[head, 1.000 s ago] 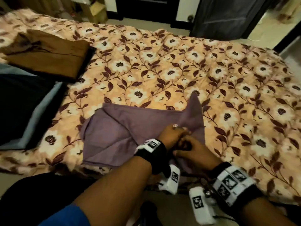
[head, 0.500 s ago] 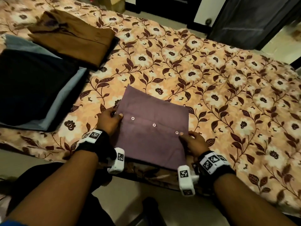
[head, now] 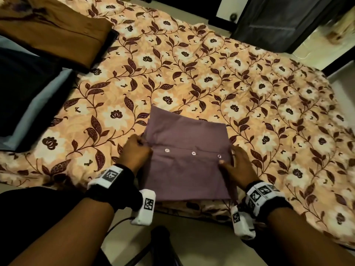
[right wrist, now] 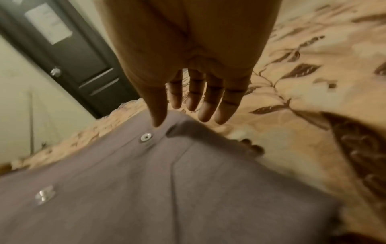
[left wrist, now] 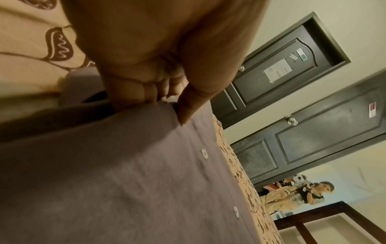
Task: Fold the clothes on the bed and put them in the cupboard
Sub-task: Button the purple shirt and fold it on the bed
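A purple buttoned shirt (head: pixel 184 169), folded into a square with three buttons showing, lies at the bed's near edge. My left hand (head: pixel 143 144) is at its left edge; in the left wrist view the curled fingers (left wrist: pixel 146 89) and thumb pinch the shirt (left wrist: pixel 125 165) there. My right hand (head: pixel 227 155) sits at the shirt's right edge. In the right wrist view its fingers (right wrist: pixel 208 102) are straight over the bed just past the shirt (right wrist: pixel 167 189), with the thumb reaching over the cloth near a button.
On the floral bedspread (head: pixel 211 83), a folded brown garment (head: pixel 53 29) and a dark stack on blue cloth (head: pixel 23 96) lie at the left. Dark doors (head: pixel 278 20) stand beyond the bed. Several people (left wrist: pixel 292 194) stand far off in a doorway.
A second ago both hands held a raised flap together on the shirt's right part. The shirt now lies flat as a square, with one hand at each side edge.
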Demonstrator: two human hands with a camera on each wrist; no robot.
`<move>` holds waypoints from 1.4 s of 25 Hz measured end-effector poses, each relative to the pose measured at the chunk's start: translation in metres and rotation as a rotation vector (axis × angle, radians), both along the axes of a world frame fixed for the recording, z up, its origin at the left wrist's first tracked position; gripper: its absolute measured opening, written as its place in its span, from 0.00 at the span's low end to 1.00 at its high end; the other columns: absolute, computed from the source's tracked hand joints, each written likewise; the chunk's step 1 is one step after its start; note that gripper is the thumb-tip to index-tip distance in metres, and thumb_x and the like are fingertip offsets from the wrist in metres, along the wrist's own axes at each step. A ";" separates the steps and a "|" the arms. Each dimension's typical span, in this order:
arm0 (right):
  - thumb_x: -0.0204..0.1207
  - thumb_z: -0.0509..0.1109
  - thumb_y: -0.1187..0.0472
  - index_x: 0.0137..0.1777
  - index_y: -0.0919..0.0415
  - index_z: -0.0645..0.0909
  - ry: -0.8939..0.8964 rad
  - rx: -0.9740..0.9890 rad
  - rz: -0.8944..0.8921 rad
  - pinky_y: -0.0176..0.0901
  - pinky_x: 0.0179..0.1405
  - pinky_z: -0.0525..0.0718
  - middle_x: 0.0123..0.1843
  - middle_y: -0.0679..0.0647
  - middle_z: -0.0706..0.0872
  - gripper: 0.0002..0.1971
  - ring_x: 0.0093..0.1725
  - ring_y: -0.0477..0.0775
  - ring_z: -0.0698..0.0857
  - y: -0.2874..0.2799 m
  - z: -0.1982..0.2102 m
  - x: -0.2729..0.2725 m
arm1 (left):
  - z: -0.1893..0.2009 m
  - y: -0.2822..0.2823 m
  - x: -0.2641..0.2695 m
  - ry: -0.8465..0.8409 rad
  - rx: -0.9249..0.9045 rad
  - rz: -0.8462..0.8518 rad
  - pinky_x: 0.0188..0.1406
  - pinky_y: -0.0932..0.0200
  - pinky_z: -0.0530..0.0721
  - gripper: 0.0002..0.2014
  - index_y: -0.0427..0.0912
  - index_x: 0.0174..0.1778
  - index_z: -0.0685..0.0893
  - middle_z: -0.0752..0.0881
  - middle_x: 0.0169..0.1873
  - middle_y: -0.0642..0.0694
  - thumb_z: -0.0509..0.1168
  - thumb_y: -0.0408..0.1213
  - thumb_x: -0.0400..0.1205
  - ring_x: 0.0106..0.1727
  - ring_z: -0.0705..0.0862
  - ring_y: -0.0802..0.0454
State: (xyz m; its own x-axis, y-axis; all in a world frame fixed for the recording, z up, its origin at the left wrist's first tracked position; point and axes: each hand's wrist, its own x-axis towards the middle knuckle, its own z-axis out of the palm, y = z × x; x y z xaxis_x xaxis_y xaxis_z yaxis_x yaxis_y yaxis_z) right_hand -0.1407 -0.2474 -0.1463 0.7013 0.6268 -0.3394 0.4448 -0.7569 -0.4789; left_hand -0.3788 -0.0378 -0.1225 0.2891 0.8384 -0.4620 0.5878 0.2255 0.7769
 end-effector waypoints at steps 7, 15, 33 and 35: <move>0.78 0.38 0.28 0.83 0.40 0.35 -0.256 -0.308 0.381 0.65 0.77 0.32 0.84 0.49 0.29 0.37 0.83 0.60 0.33 0.075 0.007 -0.052 | 0.005 -0.012 0.031 0.473 0.757 -0.439 0.72 0.33 0.68 0.28 0.46 0.78 0.68 0.68 0.78 0.37 0.62 0.48 0.82 0.77 0.67 0.34; 0.67 0.37 0.17 0.79 0.29 0.30 -0.099 -0.480 0.397 0.73 0.70 0.23 0.80 0.31 0.28 0.42 0.81 0.50 0.31 0.097 -0.031 0.026 | -0.058 0.010 0.058 0.591 0.445 -0.611 0.77 0.26 0.37 0.36 0.60 0.85 0.39 0.37 0.85 0.57 0.42 0.67 0.83 0.86 0.37 0.48; 0.63 0.23 0.22 0.75 0.36 0.17 -0.274 -0.454 0.607 0.69 0.72 0.25 0.78 0.43 0.16 0.41 0.80 0.56 0.24 -0.045 -0.031 -0.023 | -0.092 -0.075 -0.034 0.600 0.700 -0.379 0.74 0.23 0.50 0.36 0.58 0.85 0.53 0.49 0.86 0.40 0.49 0.66 0.81 0.85 0.47 0.36; 0.66 0.26 0.23 0.77 0.38 0.20 -0.291 -0.416 0.614 0.70 0.74 0.29 0.80 0.46 0.20 0.42 0.81 0.59 0.27 -0.039 -0.016 -0.039 | -0.064 -0.076 -0.028 0.547 0.452 -0.079 0.71 0.27 0.62 0.41 0.49 0.84 0.57 0.59 0.82 0.35 0.63 0.61 0.79 0.80 0.60 0.31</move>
